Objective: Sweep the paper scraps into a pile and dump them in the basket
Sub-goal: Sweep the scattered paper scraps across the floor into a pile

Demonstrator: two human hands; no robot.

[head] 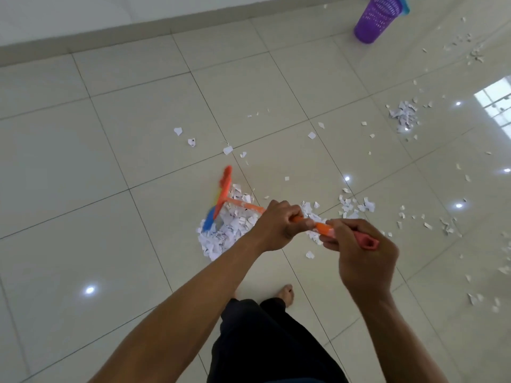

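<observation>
An orange broom [224, 193] with multicoloured bristles stands on the tiled floor, its head blurred at the left edge of a pile of white paper scraps [225, 234]. My left hand [279, 226] grips the orange handle lower down. My right hand [359, 250] grips the pink top end of the handle. A smaller heap of scraps [403, 116] lies far right, and another patch of scraps [356, 205] lies just beyond my hands. A purple perforated basket [378, 19] stands upright at the top right.
Loose scraps are scattered over the right side of the glossy cream floor and a few lie beyond the broom. A white wall with a grey skirting [110, 37] runs along the top. My bare foot [286, 293] and dark trousers are below the hands.
</observation>
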